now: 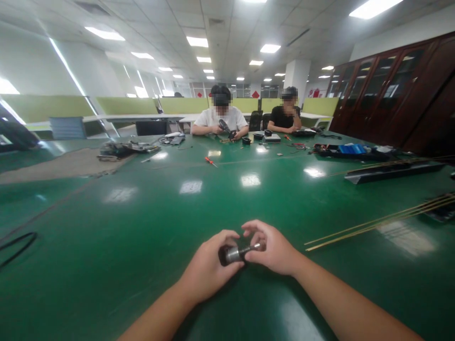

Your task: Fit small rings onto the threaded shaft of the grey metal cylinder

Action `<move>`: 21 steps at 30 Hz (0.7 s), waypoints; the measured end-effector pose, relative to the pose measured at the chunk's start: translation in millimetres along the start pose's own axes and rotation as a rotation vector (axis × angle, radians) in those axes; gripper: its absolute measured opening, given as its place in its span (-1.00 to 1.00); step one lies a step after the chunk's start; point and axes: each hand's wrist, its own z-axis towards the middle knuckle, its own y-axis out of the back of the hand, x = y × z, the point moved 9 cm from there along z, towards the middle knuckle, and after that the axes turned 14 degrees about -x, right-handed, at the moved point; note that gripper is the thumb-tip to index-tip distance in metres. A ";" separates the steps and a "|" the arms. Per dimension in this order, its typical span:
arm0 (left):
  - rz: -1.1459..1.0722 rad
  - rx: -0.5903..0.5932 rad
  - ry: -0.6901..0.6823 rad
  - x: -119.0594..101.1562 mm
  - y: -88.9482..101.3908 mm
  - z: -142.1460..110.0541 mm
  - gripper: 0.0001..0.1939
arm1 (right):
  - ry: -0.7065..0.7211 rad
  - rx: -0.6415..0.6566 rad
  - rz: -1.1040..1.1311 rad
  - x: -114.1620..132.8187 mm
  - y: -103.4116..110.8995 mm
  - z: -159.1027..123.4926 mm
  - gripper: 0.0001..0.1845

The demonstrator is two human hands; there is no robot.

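Observation:
A small dark and silver metal cylinder with a thin shaft (pixel 233 255) is between my hands, low over the green table. My left hand (pixel 208 265) is curled around its thick, dark end, with the thumb below and the fingers above. The shaft points right into my right hand (pixel 273 248), where the thumb and bent fingers close on its tip. Part of the dark end is hidden by my left palm. The exact kind of part cannot be told.
On the green table (pixel 170 208) lie a red screwdriver (pixel 210 161), thin brass-coloured rods (pixel 355 227), a dark metal channel (pixel 391 171) and a black cable loop (pixel 21 246). Across it, a person in white (pixel 220 121) handles a power tool; another sits in black (pixel 284 118).

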 end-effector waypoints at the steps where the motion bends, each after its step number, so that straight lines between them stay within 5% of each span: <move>1: 0.000 -0.004 0.016 0.7 0.2 -0.8 -0.61 | 0.015 0.005 -0.048 1.5 -0.8 -0.9 -0.40; 5: 0.017 -0.017 0.030 -3.1 -0.6 1.3 -0.80 | 0.091 0.002 -0.214 8.9 -0.4 -3.5 -0.48; 21: -0.022 -0.046 0.062 -3.1 2.0 -1.4 -0.84 | 0.205 0.049 -0.292 26.7 -3.1 -9.2 -0.88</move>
